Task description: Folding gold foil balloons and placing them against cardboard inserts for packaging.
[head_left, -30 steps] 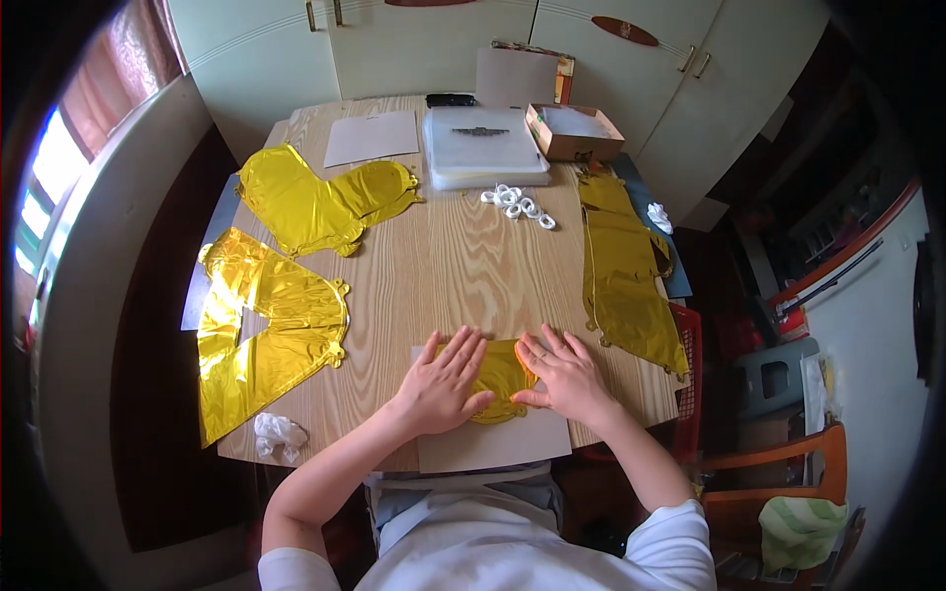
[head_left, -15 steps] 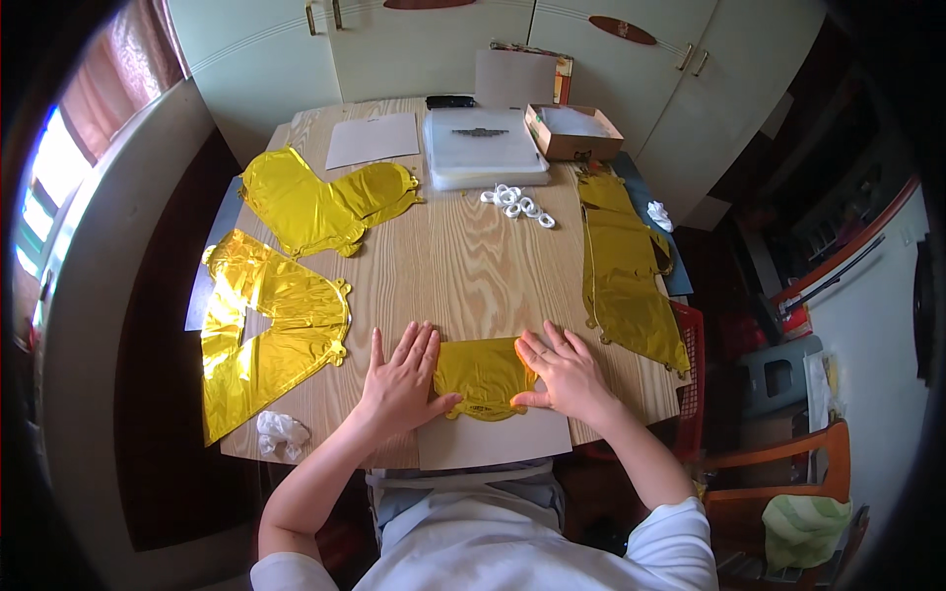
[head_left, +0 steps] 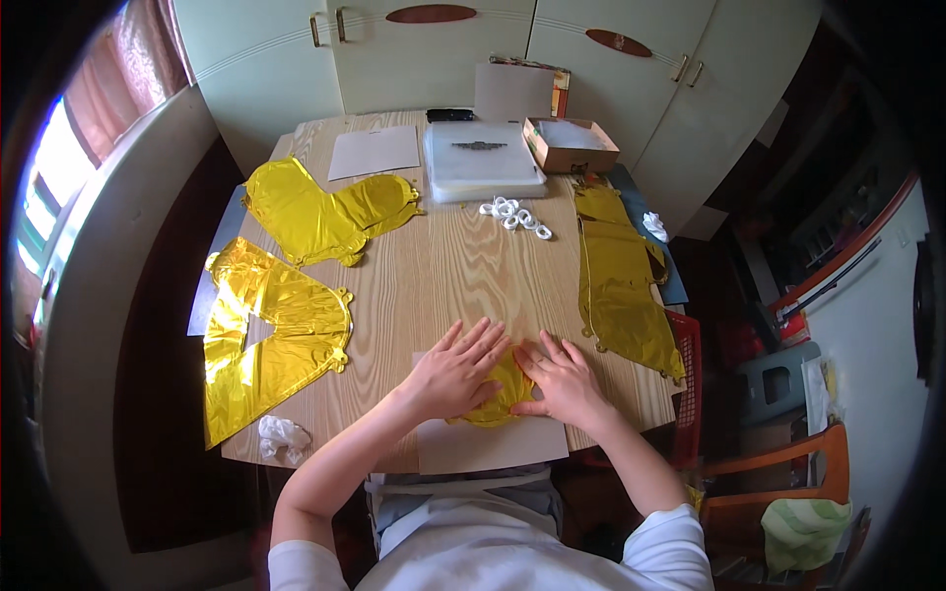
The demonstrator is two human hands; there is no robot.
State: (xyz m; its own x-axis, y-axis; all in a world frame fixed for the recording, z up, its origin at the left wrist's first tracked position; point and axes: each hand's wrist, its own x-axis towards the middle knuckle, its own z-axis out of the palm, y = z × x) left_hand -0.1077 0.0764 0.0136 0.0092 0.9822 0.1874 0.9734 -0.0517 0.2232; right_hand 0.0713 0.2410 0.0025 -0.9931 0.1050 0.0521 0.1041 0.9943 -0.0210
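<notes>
A folded gold foil balloon (head_left: 500, 396) lies on a pale card (head_left: 493, 448) at the near edge of the table. My left hand (head_left: 455, 374) rests flat across its left part, fingers stretched out and slanting to the far right. On the balloon's right edge lies my right hand (head_left: 564, 382), open, with fingers spread and the thumb pointing left. Only the middle and the near rounded edge of the balloon show between the hands; the rest is hidden under them. Neither hand grasps anything.
More flat gold foil balloons lie at the far left (head_left: 325, 212), left (head_left: 276, 335) and right (head_left: 626, 281). Farther back are white rings (head_left: 517, 215), a stack of clear plastic bags (head_left: 483, 163) and a cardboard box (head_left: 572, 160). Crumpled white tissue (head_left: 283, 436) sits near left.
My left hand has slid right from the balloon's left edge onto its surface, its fingers now slanting toward my right hand. The right hand stays almost where it was.
</notes>
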